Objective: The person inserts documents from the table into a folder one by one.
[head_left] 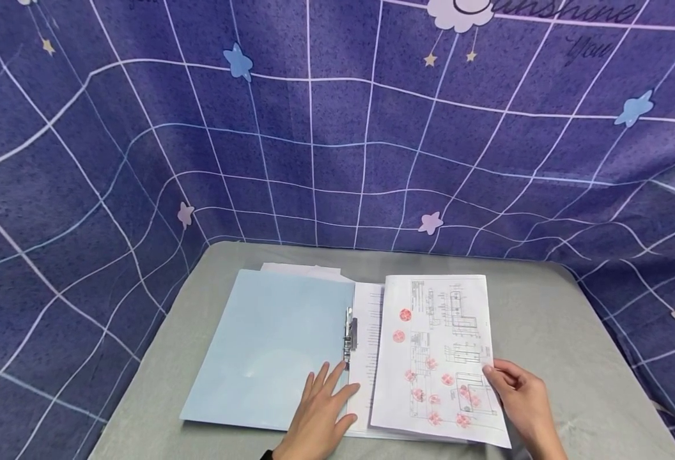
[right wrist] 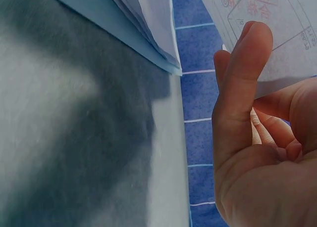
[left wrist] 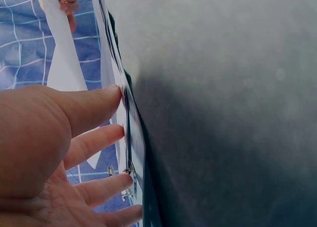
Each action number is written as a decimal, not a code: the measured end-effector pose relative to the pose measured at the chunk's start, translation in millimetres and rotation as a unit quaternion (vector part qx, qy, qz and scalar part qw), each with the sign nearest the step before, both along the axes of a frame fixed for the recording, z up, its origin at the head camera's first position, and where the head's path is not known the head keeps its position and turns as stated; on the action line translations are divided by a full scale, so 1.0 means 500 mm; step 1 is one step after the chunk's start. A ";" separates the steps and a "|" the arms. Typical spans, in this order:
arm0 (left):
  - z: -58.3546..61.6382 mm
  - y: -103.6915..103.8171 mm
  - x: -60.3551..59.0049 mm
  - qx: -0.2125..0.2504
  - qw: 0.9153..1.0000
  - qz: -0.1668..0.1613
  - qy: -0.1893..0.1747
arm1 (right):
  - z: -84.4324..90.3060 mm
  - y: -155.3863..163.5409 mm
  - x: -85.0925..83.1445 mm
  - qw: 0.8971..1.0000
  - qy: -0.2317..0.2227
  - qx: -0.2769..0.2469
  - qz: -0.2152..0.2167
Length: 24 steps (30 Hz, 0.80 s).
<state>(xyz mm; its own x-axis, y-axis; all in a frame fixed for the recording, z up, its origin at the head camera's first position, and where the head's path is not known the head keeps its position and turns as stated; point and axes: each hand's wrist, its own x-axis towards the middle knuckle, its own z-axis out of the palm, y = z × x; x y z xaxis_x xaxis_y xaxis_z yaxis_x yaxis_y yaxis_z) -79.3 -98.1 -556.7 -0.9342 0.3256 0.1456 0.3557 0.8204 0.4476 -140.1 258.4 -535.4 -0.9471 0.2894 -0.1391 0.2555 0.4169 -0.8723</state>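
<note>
A light blue ring binder (head_left: 280,345) lies spread on the grey table, its metal clip (head_left: 348,335) at the spine. My left hand (head_left: 320,409) rests with spread fingers on the binder's lower spine, the fingertips on the paper and close below the clip. In my right hand (head_left: 518,396), thumb and fingers pinch the right edge of a sheet of paper (head_left: 429,351) with line drawings and red stamps. That sheet is raised off the stack, as the right wrist view shows, and overlaps the printed pages (head_left: 366,358) in the binder.
White papers (head_left: 303,271) stick out behind the binder's top edge. The grey cloth-covered table (head_left: 567,332) extends to both sides. A purple curtain (head_left: 337,128) with grid lines and stars hangs behind and around it.
</note>
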 end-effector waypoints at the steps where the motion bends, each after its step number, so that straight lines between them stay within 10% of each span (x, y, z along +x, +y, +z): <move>1: 0.001 -0.001 0.000 0.000 1.000 -0.001 -0.003 | -0.001 -0.002 -0.002 1.000 0.001 0.000 0.002; 24: 0.003 -0.021 0.001 0.055 0.998 0.001 -0.008 | 0.013 -0.050 -0.030 0.998 0.013 0.014 0.056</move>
<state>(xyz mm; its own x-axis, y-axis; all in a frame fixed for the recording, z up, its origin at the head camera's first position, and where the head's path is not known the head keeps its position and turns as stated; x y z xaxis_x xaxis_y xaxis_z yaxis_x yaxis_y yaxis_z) -78.6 -108.6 -555.0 -0.9375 0.3061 0.1652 0.3457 0.7674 0.5400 -155.1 233.5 -528.8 -0.9768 0.1854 -0.1069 0.1831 0.4654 -0.8660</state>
